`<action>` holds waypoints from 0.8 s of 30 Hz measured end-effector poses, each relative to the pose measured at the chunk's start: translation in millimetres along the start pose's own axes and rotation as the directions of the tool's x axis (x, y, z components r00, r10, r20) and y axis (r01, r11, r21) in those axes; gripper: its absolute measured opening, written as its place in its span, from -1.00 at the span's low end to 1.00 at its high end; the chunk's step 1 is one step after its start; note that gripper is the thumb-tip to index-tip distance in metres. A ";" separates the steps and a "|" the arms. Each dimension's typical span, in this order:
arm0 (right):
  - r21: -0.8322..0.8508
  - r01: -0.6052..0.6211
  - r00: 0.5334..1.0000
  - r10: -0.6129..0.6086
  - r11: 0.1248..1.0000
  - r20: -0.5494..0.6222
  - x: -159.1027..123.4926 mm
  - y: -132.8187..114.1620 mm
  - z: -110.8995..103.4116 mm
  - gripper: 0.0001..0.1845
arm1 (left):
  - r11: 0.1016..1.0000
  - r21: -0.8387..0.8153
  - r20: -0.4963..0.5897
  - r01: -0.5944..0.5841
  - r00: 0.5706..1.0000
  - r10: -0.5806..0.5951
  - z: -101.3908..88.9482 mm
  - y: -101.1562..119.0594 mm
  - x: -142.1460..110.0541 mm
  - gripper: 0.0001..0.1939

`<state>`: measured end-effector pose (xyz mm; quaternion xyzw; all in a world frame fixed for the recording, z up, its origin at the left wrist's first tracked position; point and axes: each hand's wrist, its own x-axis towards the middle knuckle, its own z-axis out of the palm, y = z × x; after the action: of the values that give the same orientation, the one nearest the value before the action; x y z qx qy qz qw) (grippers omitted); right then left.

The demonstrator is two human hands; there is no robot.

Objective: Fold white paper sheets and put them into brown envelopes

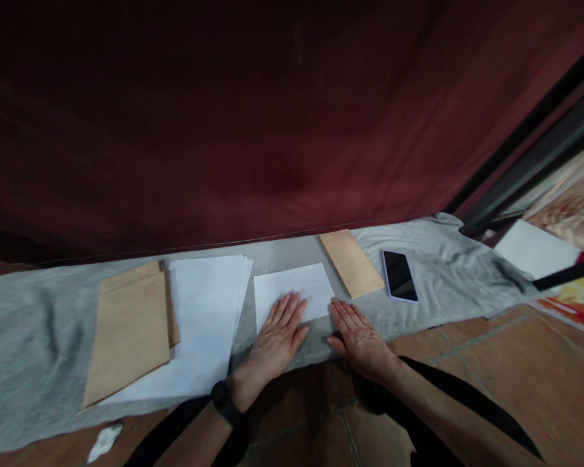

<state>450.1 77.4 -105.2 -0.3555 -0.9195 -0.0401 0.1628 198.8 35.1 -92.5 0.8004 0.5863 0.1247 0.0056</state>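
A folded white sheet of paper point(294, 283) lies flat on the grey cloth in front of me. My left hand point(278, 334) rests palm down on its near left part, fingers stretched out. At the sheet's right edge, my right hand point(360, 334) lies flat with its fingertips touching or just beside the paper. Right of the sheet is a tan envelope point(353, 263), set at a slant. To the left, a stack of white paper point(207, 311) is partly covered by several brown envelopes point(131, 331).
A phone point(400, 275) in a pale purple case lies on the grey cloth point(448, 266). Behind it rises a dark red surface point(282, 143). On the tiled floor point(477, 357) are a crumpled white tissue point(105, 441) at left and colourful printed material point(577, 298) at right.
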 end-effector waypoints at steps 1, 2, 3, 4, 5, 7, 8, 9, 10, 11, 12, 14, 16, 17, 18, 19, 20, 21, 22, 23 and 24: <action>0.001 -0.004 1.000 0.004 1.000 0.003 0.4 -0.1 -0.3 -0.33 | 0.999 -0.005 0.029 -0.035 0.999 0.035 0.2 3.6 -1.9 -0.39; 0.001 -0.007 1.000 0.007 1.000 0.006 0.7 -0.1 -0.6 -0.33 | 0.999 -0.004 0.049 -0.053 0.997 0.054 0.5 5.6 -3.9 -0.39; 0.000 -0.009 1.000 0.009 1.000 0.010 1.0 -0.1 -1.1 -0.33 | 0.998 0.001 0.059 -0.057 0.997 0.057 1.2 6.1 -5.9 -0.38; 0.000 -0.011 1.000 0.011 1.000 0.014 1.3 0.1 -1.5 -0.34 | 0.999 0.010 0.062 -0.049 0.997 0.048 1.9 5.1 -8.0 -0.36; -0.001 -0.013 1.000 0.013 1.000 0.017 1.5 0.3 -1.9 -0.34 | 0.999 0.021 0.058 -0.037 0.998 0.036 2.8 3.1 -10.3 -0.35; -0.008 -0.029 0.999 0.029 1.000 0.015 1.7 0.9 -2.1 -0.34 | 0.999 0.045 0.036 -0.010 0.999 0.009 4.7 -2.4 -15.3 -0.33; -0.014 -0.041 0.999 0.041 0.999 0.012 1.5 1.4 -1.9 -0.33 | 0.998 0.060 0.020 0.006 1.000 -0.007 5.5 -5.2 -17.8 -0.32; -0.022 -0.054 0.999 0.054 0.998 0.009 1.2 1.9 -1.4 -0.33 | 0.997 0.075 0.002 0.026 1.000 -0.026 6.0 -7.8 -20.3 -0.32; -0.031 -0.064 0.998 0.064 0.997 0.005 0.8 2.3 -0.7 -0.32 | 0.995 0.090 -0.014 0.049 0.999 -0.048 6.4 -10.1 -22.5 -0.32; -0.038 -0.072 0.997 0.072 0.997 0.003 0.4 2.6 0.3 -0.32 | 0.992 0.105 -0.027 0.072 0.997 -0.070 6.5 -12.3 -24.3 -0.33; -0.044 -0.077 0.997 0.077 0.996 0.002 -0.1 2.8 1.3 -0.32 | 0.989 0.117 -0.034 0.094 0.995 -0.090 6.6 -14.6 -25.7 -0.33; -0.051 -0.091 0.996 0.091 0.995 -0.004 -0.2 2.5 3.3 -0.32 | 0.983 0.133 -0.033 0.123 0.992 -0.120 7.0 -20.3 -26.8 -0.36; -0.048 -0.119 0.993 0.119 0.992 -0.020 1.6 1.5 4.1 -0.31 | 0.983 0.130 -0.018 0.128 0.992 -0.127 8.9 -28.1 -26.1 -0.39; -0.044 -0.136 0.990 0.135 0.990 -0.029 3.5 0.8 3.8 -0.31 | 0.985 0.122 -0.007 0.125 0.992 -0.125 10.6 -32.6 -25.3 -0.41; -0.037 -0.147 0.989 0.145 0.989 -0.036 6.0 -0.3 2.9 -0.31 | 0.986 0.112 0.008 0.120 0.992 -0.122 12.7 -36.9 -24.4 -0.43; -0.027 -0.145 0.989 0.144 0.989 -0.039 9.1 -1.6 1.7 -0.32 | 0.988 0.102 0.030 0.113 0.993 -0.117 15.0 -40.8 -23.6 -0.46; -0.015 -0.130 0.991 0.130 0.991 -0.034 12.6 -3.3 0.2 -0.34 | 0.990 0.093 0.055 0.107 0.992 -0.113 17.1 -43.7 -23.0 -0.48; 0.001 -0.104 0.994 0.104 0.995 -0.022 16.2 -5.5 -1.2 -0.36 | 0.991 0.085 0.079 0.102 0.991 -0.109 18.8 -45.4 -22.7 -0.49; 0.020 -0.068 0.998 0.068 0.997 -0.005 19.6 -8.2 -2.5 -0.38 | 0.992 0.078 0.100 0.095 0.990 -0.103 19.6 -45.8 -22.6 -0.49; 0.041 -0.032 0.999 0.031 0.999 0.012 22.6 -11.4 -3.3 -0.40 | 0.993 0.075 0.114 0.090 0.989 -0.098 19.3 -44.7 -22.6 -0.48; 0.061 -0.002 1.000 0.000 0.998 0.028 25.2 -15.0 -3.5 -0.41 | 0.993 0.079 0.120 0.091 0.988 -0.100 17.6 -42.6 -22.6 -0.45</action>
<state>423.6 81.8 -93.1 -0.3513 -0.9223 -0.0068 0.1608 156.1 29.6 -120.5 0.7772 0.6268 0.0525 0.0185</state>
